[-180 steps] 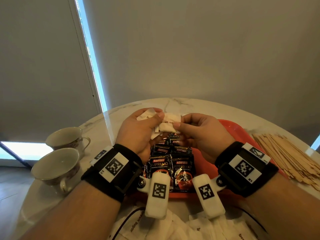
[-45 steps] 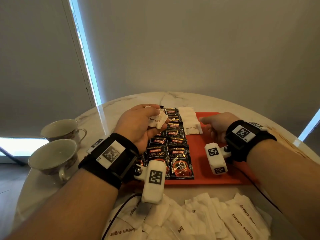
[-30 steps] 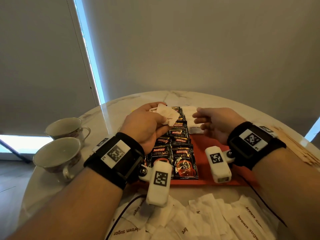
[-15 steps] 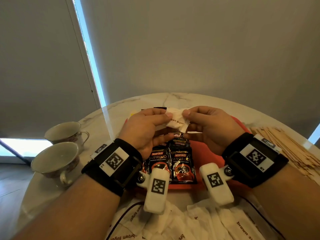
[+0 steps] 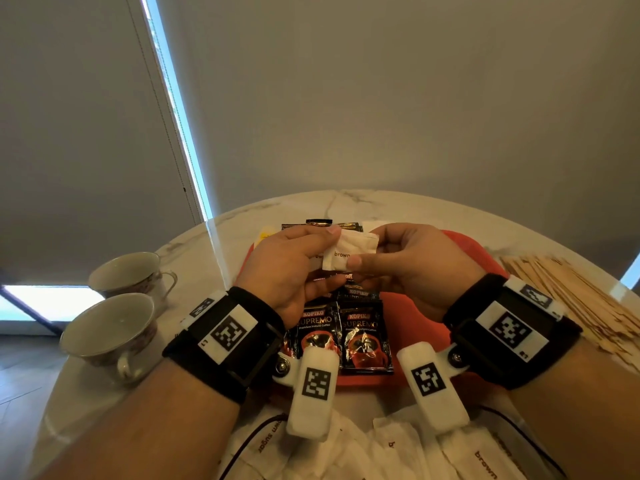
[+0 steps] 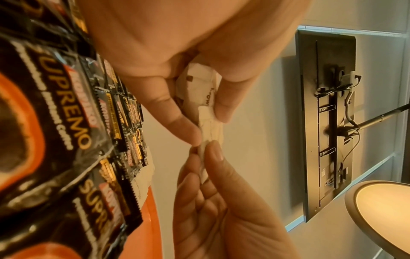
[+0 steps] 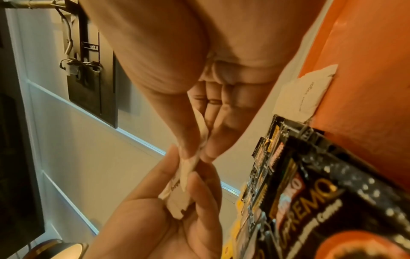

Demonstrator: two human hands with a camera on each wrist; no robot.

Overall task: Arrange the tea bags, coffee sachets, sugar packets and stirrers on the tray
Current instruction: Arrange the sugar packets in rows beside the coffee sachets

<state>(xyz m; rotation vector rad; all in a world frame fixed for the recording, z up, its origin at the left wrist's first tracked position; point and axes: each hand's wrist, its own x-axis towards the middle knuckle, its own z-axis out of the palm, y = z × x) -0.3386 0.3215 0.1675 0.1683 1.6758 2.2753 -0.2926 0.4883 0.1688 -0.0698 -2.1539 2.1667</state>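
Observation:
Both hands hover over the orange tray (image 5: 465,252). My left hand (image 5: 334,253) grips a small bundle of white brown-sugar packets (image 6: 200,91). My right hand (image 5: 366,250) pinches the top packet (image 5: 355,245) of that bundle between thumb and forefinger, as the right wrist view also shows (image 7: 195,154). Black Kopiko coffee sachets (image 5: 346,336) lie overlapped in two rows down the tray's left part. A sugar packet (image 7: 307,89) lies on the tray just right of them. Wooden stirrers (image 5: 571,299) are heaped on the table at the right.
Several loose sugar packets (image 5: 398,452) are strewn on the marble table between me and the tray. Two teacups (image 5: 110,336) (image 5: 130,277) stand at the left. Something yellow (image 5: 265,235) shows at the tray's far left corner. A black cable (image 5: 256,438) runs over the near packets.
My right hand has left the sugar row on the tray, come back to the left hand and taken hold of the top packet of the bundle. The left hand kept its bundle.

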